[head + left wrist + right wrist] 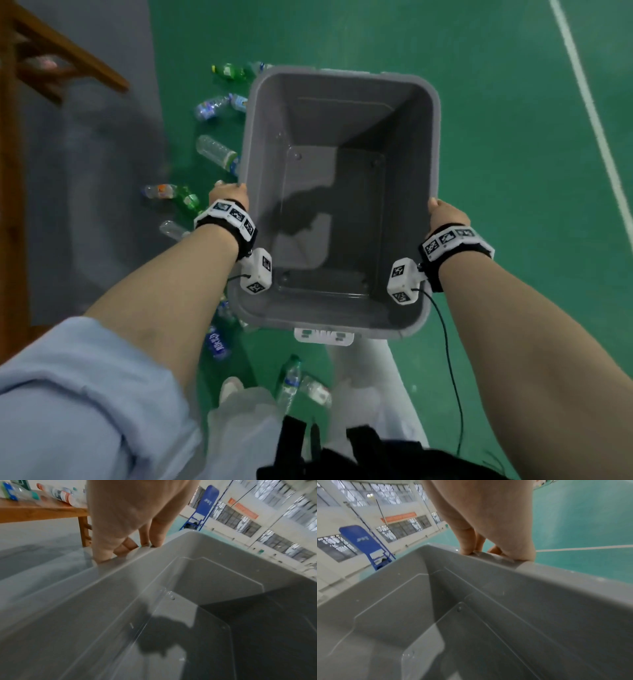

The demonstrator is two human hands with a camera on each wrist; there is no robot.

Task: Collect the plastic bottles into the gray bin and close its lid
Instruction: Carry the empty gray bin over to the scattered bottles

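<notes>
Gray bin (342,82) held over the green floor (513,171), open top facing the head camera, inside bare. No lid on it.

Left hand (228,196) grips the bin's left rim: thumb on top of the edge, fingers (157,534) curled down over the outside, tips under the lip. Right hand (447,214) grips the right rim the same way, fingers (465,539) wrapped over the outer edge. Both hands sit at about mid-length of their sides, opposite each other.

Plastic bottles (215,150) lie scattered on the floor along the bin's left side: a green one (230,71) by the far left corner, clear ones with blue labels (212,107) below it, one with an orange label (161,191) beside another green one (188,200) near the left hand. More lie by the near edge, one with a blue label (216,342), two clear ones (291,380) between the person's legs (white trousers).

White latch (323,335) on the bin's near rim.

Wooden bench (42,511) at left carries further bottles (56,492), seen from the left wrist. White line (589,102) crosses the floor at right.
</notes>
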